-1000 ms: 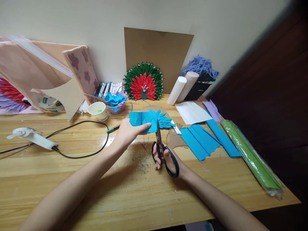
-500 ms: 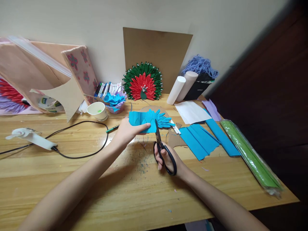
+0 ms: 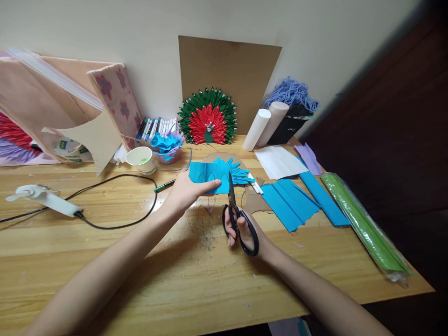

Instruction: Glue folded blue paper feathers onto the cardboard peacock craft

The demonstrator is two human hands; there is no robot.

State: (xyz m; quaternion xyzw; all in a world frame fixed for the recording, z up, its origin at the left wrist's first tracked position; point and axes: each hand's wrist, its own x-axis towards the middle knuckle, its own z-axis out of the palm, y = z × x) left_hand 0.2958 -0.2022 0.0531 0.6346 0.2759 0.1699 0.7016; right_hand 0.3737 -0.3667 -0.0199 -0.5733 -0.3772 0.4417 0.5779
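Between thumb and fingers, my left hand [image 3: 187, 190] pinches a folded strip of blue crepe paper [image 3: 205, 172] above the middle of the table. Pointed petal outlines are drawn on the strip. My right hand [image 3: 245, 233] is wrapped round the handles of black scissors [image 3: 232, 203]. Their blades point up and away, right at the strip's right edge; I cannot tell if they touch it. Behind the strip lie blue paper petals [image 3: 238, 172] fanned over a round cardboard piece [image 3: 224, 156].
To the right lie blue paper sheets [image 3: 290, 203], white paper [image 3: 280, 161] and a wrapped green roll [image 3: 364, 224]. A corded glue gun [image 3: 45, 200], a paper cup [image 3: 141, 161] and a green pen [image 3: 164, 185] are left. A red-green peacock [image 3: 209, 119] stands at the back.
The scissors have shifted slightly right along the edge of the blue strip. My left hand keeps its pinch on the paper, and the view has tilted a little.
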